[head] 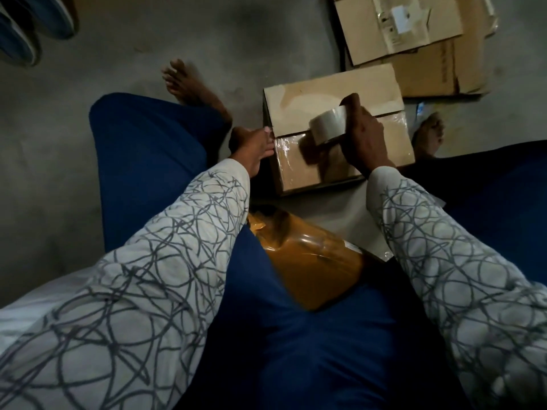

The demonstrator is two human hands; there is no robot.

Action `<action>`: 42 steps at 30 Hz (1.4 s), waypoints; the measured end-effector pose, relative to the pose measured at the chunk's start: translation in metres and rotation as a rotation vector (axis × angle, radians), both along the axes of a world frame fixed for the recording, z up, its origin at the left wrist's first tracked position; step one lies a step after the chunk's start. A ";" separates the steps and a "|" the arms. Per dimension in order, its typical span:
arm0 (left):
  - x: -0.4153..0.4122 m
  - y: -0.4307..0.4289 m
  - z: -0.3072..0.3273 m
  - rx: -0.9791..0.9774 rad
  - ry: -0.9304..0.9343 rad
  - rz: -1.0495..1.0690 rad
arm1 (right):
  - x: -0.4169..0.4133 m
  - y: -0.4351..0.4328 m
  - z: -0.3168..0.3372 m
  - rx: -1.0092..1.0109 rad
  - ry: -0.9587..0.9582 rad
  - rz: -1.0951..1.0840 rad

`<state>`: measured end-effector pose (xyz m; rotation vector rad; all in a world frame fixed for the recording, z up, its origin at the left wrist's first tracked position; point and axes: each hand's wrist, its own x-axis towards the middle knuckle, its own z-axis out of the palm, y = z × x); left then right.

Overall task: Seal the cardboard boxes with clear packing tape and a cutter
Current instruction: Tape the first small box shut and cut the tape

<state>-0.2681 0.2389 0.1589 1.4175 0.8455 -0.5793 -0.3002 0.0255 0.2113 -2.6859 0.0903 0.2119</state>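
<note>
A small cardboard box (307,93) stands on the floor between my feet, flaps shut. Clear tape shines along the near half of its top. My right hand (365,137) grips a roll of clear packing tape (328,124), holding it over the middle seam of the box. My left hand (251,143) presses with straight fingers against the box's left edge, where the tape end lies. No cutter shows in the view.
A brown tape-wrapped parcel (310,258) lies in my lap, close to me. Flattened and stacked cardboard boxes (414,34) sit at the back right. My bare feet (189,84) flank the box. Blue shoes (26,28) lie at the top left on the grey floor.
</note>
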 end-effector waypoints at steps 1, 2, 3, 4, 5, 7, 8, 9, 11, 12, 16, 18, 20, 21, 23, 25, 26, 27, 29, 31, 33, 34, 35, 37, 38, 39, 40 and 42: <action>0.000 -0.001 0.002 -0.001 0.001 0.017 | 0.002 0.002 0.001 0.005 -0.006 -0.004; 0.001 -0.002 0.001 -0.009 0.005 0.033 | 0.004 0.003 0.001 0.003 -0.011 0.000; 0.001 -0.001 0.004 0.000 0.014 0.033 | 0.006 0.005 0.001 -0.003 -0.013 0.015; 0.003 -0.001 0.000 0.008 0.020 0.041 | 0.007 0.006 0.000 -0.011 -0.010 0.035; 0.003 0.000 0.000 0.038 0.036 0.034 | 0.007 0.007 -0.002 -0.021 -0.005 0.050; 0.002 0.003 -0.007 0.098 0.056 0.027 | 0.009 0.009 -0.005 -0.049 0.003 0.064; 0.002 0.004 -0.014 0.121 0.061 0.041 | 0.011 0.010 -0.006 -0.063 0.008 0.062; 0.003 0.003 -0.020 0.161 0.067 0.043 | 0.012 0.010 -0.008 -0.076 0.015 0.058; 0.001 -0.001 -0.027 0.230 0.070 0.021 | 0.014 0.012 -0.010 -0.091 0.014 0.047; 0.001 -0.003 -0.027 0.265 0.064 0.015 | 0.015 0.012 -0.011 -0.097 0.009 0.040; -0.004 -0.011 -0.023 0.436 0.058 -0.009 | 0.016 0.016 -0.014 -0.163 0.025 0.018; -0.003 -0.011 -0.022 0.486 0.096 -0.070 | 0.016 0.018 -0.014 -0.187 0.037 0.008; -0.001 -0.011 -0.024 0.470 0.141 -0.039 | 0.015 0.022 -0.013 -0.196 0.041 0.001; 0.002 -0.009 -0.029 0.410 0.187 0.019 | 0.015 0.022 -0.013 -0.194 0.044 -0.003; 0.001 -0.006 -0.034 0.262 0.253 0.121 | 0.015 0.021 -0.012 -0.173 0.047 -0.012; 0.001 -0.005 -0.036 0.223 0.249 0.248 | 0.013 0.021 -0.009 -0.140 0.049 -0.018; 0.001 -0.008 -0.032 0.257 0.212 0.285 | 0.013 0.021 -0.007 -0.127 0.057 -0.017; 0.002 -0.013 -0.028 0.336 0.151 0.234 | 0.013 0.020 -0.005 -0.111 0.070 -0.016; 0.001 -0.031 -0.003 0.431 0.035 -0.037 | 0.014 0.020 -0.002 -0.080 0.090 -0.025; -0.006 -0.050 0.013 0.349 -0.024 -0.253 | 0.015 0.021 -0.001 -0.048 0.108 -0.050; -0.012 -0.055 0.011 0.318 -0.035 -0.302 | 0.014 0.020 -0.002 0.008 0.118 -0.058; -0.015 -0.054 0.008 0.318 -0.049 -0.301 | 0.012 0.017 -0.002 0.032 0.124 -0.059; -0.017 -0.053 0.006 0.315 -0.052 -0.297 | 0.011 0.012 -0.002 0.053 0.128 -0.068; -0.019 -0.051 0.000 0.321 -0.091 -0.281 | 0.008 0.000 -0.003 0.104 0.127 -0.133; -0.020 -0.051 0.001 0.319 -0.105 -0.267 | 0.007 -0.004 -0.003 0.119 0.135 -0.166; -0.022 -0.051 0.001 0.320 -0.110 -0.250 | 0.007 -0.006 -0.003 0.109 0.148 -0.176; -0.023 -0.052 -0.001 0.318 -0.121 -0.238 | 0.007 -0.005 -0.002 0.074 0.165 -0.162; -0.025 -0.054 -0.004 0.306 -0.134 -0.223 | 0.008 -0.003 -0.002 -0.021 0.193 -0.115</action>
